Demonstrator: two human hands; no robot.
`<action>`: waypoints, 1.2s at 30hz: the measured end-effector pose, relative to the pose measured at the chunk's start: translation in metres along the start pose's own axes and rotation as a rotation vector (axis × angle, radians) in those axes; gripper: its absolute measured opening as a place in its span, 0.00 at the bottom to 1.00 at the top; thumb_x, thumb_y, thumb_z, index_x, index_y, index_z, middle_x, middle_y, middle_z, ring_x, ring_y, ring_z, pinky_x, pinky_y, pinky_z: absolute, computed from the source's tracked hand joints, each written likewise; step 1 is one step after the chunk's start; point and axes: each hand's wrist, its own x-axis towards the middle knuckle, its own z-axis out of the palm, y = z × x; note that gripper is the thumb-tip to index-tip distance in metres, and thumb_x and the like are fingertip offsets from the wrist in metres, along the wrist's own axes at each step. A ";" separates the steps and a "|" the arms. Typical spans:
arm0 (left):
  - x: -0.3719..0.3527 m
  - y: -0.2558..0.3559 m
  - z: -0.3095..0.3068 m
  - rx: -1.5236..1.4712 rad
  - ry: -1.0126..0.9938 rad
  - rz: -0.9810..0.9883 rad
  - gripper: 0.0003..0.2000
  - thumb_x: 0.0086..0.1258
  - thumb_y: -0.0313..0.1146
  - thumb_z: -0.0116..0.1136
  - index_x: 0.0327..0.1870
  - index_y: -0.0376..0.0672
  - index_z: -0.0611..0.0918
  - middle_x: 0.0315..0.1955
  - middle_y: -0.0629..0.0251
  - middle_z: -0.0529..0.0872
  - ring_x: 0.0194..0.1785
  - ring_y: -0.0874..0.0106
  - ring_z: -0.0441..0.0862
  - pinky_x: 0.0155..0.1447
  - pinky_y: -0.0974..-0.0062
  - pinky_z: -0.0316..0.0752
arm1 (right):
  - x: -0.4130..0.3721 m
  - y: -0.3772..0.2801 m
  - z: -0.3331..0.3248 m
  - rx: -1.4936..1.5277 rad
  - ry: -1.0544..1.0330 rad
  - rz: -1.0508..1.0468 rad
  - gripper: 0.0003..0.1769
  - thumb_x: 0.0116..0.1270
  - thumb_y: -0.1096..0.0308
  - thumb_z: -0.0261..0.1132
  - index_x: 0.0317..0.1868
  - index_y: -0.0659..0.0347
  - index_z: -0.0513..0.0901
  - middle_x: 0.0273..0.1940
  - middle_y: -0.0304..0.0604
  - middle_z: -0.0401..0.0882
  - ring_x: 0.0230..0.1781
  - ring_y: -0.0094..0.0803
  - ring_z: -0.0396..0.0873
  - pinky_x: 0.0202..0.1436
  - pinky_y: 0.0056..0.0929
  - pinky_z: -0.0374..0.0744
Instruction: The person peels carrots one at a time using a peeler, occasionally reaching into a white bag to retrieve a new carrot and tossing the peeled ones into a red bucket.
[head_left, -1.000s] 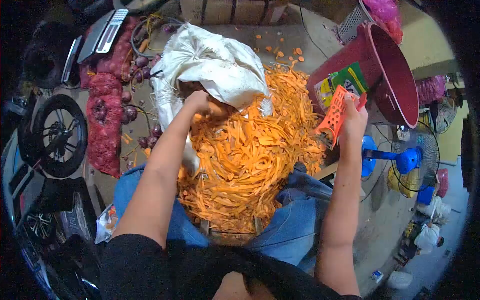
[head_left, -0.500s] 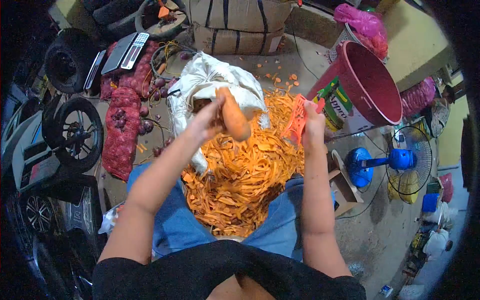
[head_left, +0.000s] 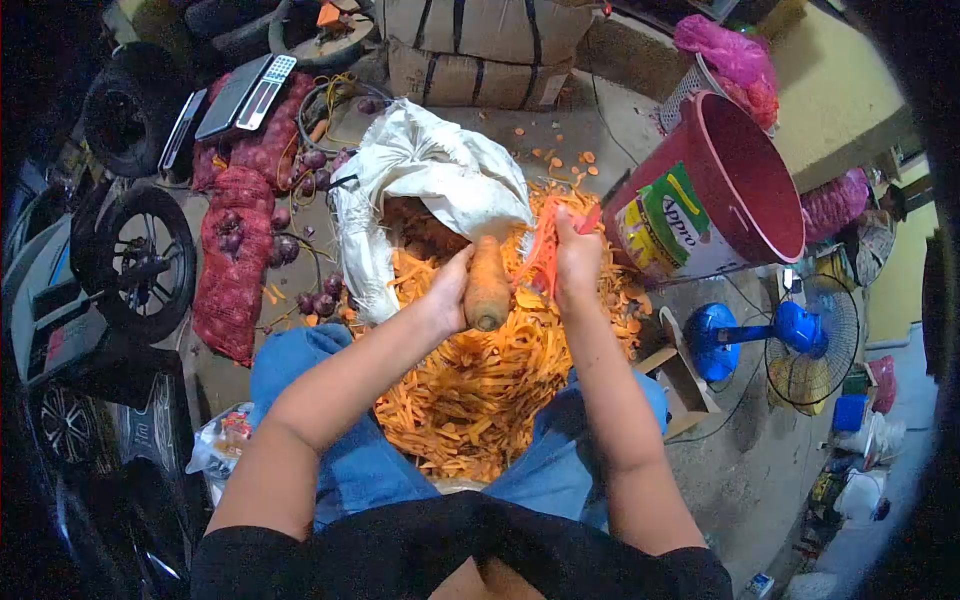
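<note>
My left hand (head_left: 450, 294) is closed around a thick carrot (head_left: 487, 285), its stem end pointing toward me and its narrow end away. In my right hand (head_left: 579, 258) is an orange-red plastic peeler (head_left: 541, 250), held just right of the carrot with a small gap between them. Beneath both hands lies a large heap of carrot peelings (head_left: 470, 385), spread between my knees. A white woven sack (head_left: 460, 150) lies behind the heap, its dark mouth open toward me.
At right a tall maroon bucket (head_left: 625, 205) leans over the floor, with a blue fan (head_left: 800, 328) beyond it. Red net bags of onions (head_left: 238, 285) and a scale (head_left: 235, 98) are on the left. Strapped cartons (head_left: 470, 75) stand at the back; motorcycle wheels (head_left: 150, 262) line the far left.
Both hands have come closer together. The carrot has moved lower and turned its stem end toward me, while the peeler has shifted left toward it. More of the sack's mouth shows.
</note>
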 end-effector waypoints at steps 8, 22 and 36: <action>0.002 -0.004 0.009 0.066 -0.068 0.034 0.17 0.65 0.42 0.30 0.45 0.44 0.69 0.36 0.65 0.76 0.37 0.72 0.75 0.42 0.71 0.72 | -0.028 -0.012 0.033 -0.137 -0.042 -0.227 0.09 0.57 0.67 0.55 0.29 0.66 0.73 0.24 0.35 0.72 0.23 0.20 0.67 0.27 0.20 0.67; -0.026 0.013 0.014 0.289 -0.037 -0.067 0.16 0.63 0.46 0.35 0.40 0.44 0.70 0.27 0.64 0.76 0.27 0.72 0.75 0.32 0.72 0.73 | 0.020 -0.013 -0.006 -0.064 0.219 -0.298 0.13 0.56 0.63 0.55 0.27 0.68 0.72 0.20 0.36 0.70 0.19 0.24 0.65 0.22 0.27 0.65; -0.045 -0.012 0.033 0.640 -0.059 -0.123 0.15 0.62 0.47 0.39 0.35 0.45 0.72 0.26 0.66 0.76 0.25 0.76 0.73 0.30 0.76 0.71 | 0.048 -0.010 -0.035 -0.350 0.555 -0.159 0.12 0.55 0.66 0.56 0.24 0.70 0.72 0.20 0.40 0.72 0.20 0.25 0.67 0.26 0.27 0.66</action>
